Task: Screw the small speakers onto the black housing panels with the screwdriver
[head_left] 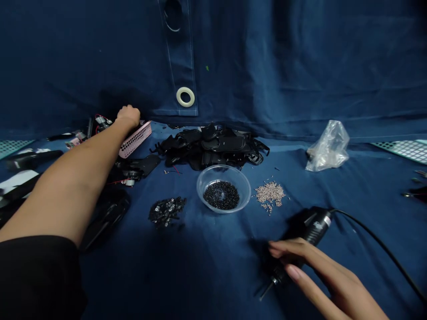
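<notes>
My left hand (129, 115) reaches far out to the pink perforated basket (136, 140). Its fingers curl down at the rim, and what they hold, if anything, is hidden. Close in front on the right, my right hand (320, 271) is around a black electric screwdriver (315, 229), thumb on one side and forefinger across it. The bit of the screwdriver points toward me, to the lower left, and its cord trails off to the right.
A clear bowl (245, 202) of small black pieces stands mid-table. Beside it lie silvery screws (270, 193) and a pile of small black parts (167, 211). Behind are black molded parts (223, 144); a clear plastic bag (328, 149) sits right. A blue curtain (227, 58) hangs behind.
</notes>
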`<move>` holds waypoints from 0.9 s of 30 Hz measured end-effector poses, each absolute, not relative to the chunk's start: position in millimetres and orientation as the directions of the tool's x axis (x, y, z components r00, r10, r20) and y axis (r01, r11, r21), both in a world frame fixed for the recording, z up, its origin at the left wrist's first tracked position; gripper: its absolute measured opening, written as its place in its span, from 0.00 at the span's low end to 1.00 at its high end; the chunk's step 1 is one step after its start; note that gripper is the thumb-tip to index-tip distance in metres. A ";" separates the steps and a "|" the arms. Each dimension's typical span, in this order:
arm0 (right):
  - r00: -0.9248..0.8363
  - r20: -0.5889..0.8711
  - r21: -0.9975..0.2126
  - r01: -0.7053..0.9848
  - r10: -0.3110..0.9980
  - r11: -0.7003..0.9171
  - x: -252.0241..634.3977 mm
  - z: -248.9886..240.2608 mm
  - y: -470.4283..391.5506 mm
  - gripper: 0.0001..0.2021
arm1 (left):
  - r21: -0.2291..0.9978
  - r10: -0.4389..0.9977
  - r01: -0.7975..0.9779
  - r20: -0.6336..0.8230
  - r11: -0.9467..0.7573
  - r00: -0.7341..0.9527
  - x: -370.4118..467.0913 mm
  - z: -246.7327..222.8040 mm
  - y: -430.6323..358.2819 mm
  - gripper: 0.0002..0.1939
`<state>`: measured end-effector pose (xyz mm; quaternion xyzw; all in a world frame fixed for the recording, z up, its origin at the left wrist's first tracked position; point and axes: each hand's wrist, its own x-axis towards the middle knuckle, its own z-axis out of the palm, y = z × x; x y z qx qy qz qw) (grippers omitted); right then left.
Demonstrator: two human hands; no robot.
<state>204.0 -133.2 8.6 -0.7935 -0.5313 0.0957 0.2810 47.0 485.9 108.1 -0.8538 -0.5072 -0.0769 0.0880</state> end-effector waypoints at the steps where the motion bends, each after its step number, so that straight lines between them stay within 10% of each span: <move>1: 0.410 0.142 -0.549 0.790 0.901 -0.273 203.7 10.4 -132.3 0.18 | -0.087 0.865 0.885 0.190 -0.457 0.465 45.9 111.2 485.4 0.17; 12: 0.343 0.173 -0.638 0.753 0.923 -0.160 190.1 37.6 -123.4 0.13 | -0.207 0.811 0.848 0.253 -0.488 0.528 23.7 121.2 441.9 0.20; 20: 0.371 0.138 -0.720 0.674 0.918 -0.165 195.6 37.9 -118.2 0.11 | -0.074 0.683 0.792 0.461 -0.606 0.566 16.6 99.4 345.5 0.22; 27: 0.597 0.319 -0.331 0.798 0.737 -0.503 278.1 62.7 -189.0 0.27 | 0.079 0.365 0.392 0.566 -0.917 0.739 -53.3 50.0 148.0 0.12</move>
